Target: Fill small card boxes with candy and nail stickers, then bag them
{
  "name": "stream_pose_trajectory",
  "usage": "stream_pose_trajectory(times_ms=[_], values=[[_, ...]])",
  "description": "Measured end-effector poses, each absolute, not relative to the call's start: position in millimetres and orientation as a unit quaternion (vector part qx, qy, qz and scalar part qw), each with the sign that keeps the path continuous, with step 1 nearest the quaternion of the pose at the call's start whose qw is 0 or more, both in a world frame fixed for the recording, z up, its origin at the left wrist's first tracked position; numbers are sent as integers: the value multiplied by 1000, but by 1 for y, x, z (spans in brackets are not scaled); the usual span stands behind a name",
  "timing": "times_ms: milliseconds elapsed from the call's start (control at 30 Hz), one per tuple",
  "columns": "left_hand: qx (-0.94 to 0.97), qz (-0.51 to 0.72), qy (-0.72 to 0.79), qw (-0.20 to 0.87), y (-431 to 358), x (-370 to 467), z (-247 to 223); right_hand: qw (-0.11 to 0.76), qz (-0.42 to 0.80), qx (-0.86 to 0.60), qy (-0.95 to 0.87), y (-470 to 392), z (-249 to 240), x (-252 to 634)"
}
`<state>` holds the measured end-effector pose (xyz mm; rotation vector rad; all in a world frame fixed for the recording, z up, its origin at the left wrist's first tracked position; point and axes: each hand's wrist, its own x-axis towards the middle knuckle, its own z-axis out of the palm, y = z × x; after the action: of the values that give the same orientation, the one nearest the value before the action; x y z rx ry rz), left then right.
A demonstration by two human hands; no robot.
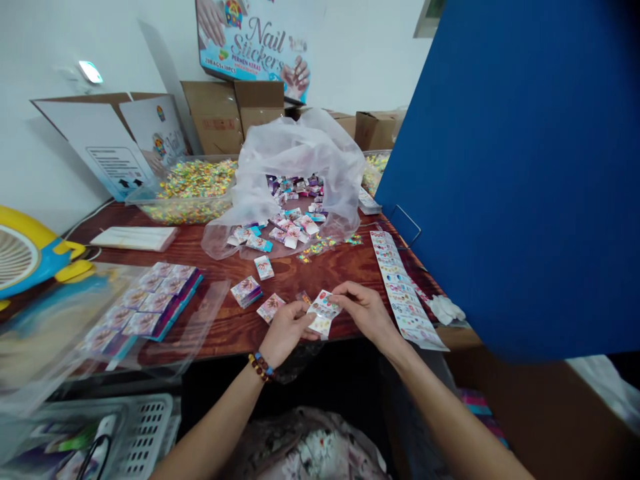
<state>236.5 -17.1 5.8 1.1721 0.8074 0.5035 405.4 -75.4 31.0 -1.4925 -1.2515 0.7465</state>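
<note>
1. The left hand (289,327) pinches the sticker sheet (325,308) by its left side, with the thumb on top.
2. The right hand (367,310) has its thumb and finger closed on the sheet's upper right edge.
3. The sheet is between the two hands, over the near edge of the brown table (295,277). It has small colored pictures on it.
4. Something small and orange (303,297) is just behind the left fingers. It may be a candy packet, but it is too small to tell.
5. One picture box (271,307) lies just beside the left hand. A little pile of boxes (246,291) is near it, and a single box (264,267) lies behind.
6. A long strip of stickers (400,287) lies to the right of the right hand.
7. Farther back, a see-through bag (305,143) lies open with many small boxes (293,230) in its mouth.
8. A clear tub (190,212) of bright candies is on the left.
</note>
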Motion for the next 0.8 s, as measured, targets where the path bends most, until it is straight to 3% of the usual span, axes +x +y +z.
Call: stream_pose_trajectory(times_ms=[100,267,400,633,800], values=[[513,260,382,724,-20,239,4,477,417,-582,-509,-78,27,402],[476,282,369,747,-31,237,3,480,386,-632,-471,-85,2,391],[430,262,361,785,-42,224,0,430,430,-636,-475,-94,-15,382],[417,275,419,758,-48,210,-13,332,352,-677,-555,-73,-14,382],[410,289,440,744,-48,206,-19,195,156,-793,-556,-45,-4,372]])
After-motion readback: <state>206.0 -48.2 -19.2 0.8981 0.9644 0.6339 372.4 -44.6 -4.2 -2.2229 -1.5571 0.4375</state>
